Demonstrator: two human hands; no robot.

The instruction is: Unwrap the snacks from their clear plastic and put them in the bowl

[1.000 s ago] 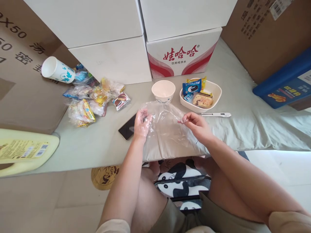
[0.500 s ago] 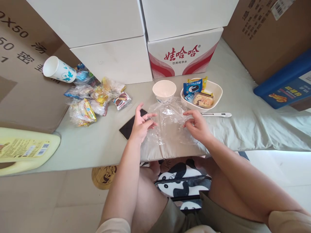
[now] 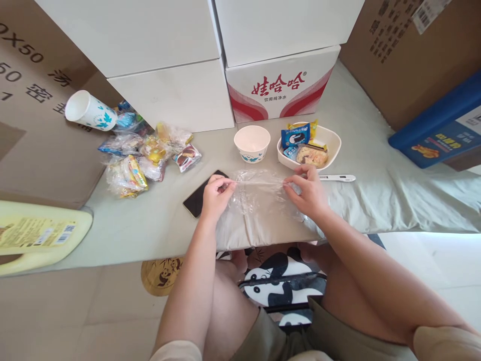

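Between my hands stretches a sheet of clear plastic film (image 3: 255,193), its far edge pulled taut and the rest lying crumpled on the cloth. My left hand (image 3: 218,195) pinches one end of that edge, beside a black phone (image 3: 197,199) lying partly behind the wrist. The other end is pinched by my right hand (image 3: 308,193), just in front of a white tray (image 3: 336,146). A round paper bowl (image 3: 252,143) with a blue leaf pattern stands behind the film. In the tray lie several packaged snacks, among them a blue packet (image 3: 295,136).
A white cutter-like strip (image 3: 338,178) lies right of my right hand. Bagged snacks (image 3: 128,175) are heaped at left under a tipped paper cup (image 3: 92,111). White boxes (image 3: 281,87) stand behind; a yellow jug (image 3: 48,233) and blue box (image 3: 439,128) flank the cloth-covered surface.
Both hands have closed from loosely spread fingers into pinches on the film. The film's edge has drawn toward me, away from the bowl, and is now straight between them.
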